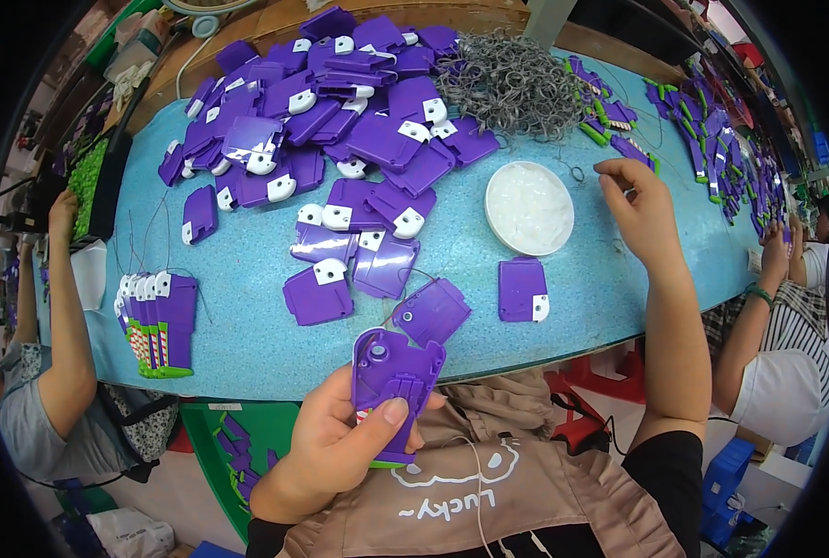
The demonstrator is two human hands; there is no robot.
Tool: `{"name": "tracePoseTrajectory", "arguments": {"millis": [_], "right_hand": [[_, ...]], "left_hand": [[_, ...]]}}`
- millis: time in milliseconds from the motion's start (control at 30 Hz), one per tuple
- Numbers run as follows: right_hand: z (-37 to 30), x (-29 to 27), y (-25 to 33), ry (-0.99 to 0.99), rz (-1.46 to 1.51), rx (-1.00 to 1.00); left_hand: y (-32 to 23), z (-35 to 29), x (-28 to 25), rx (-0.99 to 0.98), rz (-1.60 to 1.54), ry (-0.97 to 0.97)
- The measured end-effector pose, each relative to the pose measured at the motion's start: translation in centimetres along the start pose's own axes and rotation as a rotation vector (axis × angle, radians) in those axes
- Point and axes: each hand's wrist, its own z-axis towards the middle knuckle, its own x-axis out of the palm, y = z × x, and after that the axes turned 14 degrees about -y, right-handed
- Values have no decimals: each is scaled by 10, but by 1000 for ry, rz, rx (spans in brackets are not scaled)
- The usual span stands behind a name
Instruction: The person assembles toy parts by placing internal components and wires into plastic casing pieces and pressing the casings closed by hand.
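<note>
1. A co-worker's arm is reaching along the desk's left edge toward a bin of green pieces.
2. A neat stack of finished cases is standing near the desk's front-left corner, seemingly lined up for counting.
3. The left hand is holding a purple plastic case just off the desk's front edge, its grip clenched around it, thumb pressing the face, probably to steady it.
4. A loose pile of purple cases is spreading over the desk's far left and middle.
5. A white round dish is sitting mid-desk, within easy reach.
6. The right hand is hovering right of the dish, fingertips pinching toward a small wire ring; whether it is grasping anything I cannot tell.
7. A tangle of grey wire springs is lying at the far edge.
</note>
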Motion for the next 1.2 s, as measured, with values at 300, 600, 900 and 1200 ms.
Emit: {"name": "tracePoseTrajectory", "arguments": {"millis": [300,600,900,1200], "right_hand": [[-7,-5,0,94,-418,-559],[-26,-6,4,-8,639,192],[-29,9,11,-124,197,-152],[-85,17,105,325,823,-82]], "left_hand": [[2,-3,-6,-7,-19,-16],[-2,3,0,-62,-9,84],[3,-1,-4,-61,-31,-12],[13,26,19,-22,99,121]]}}
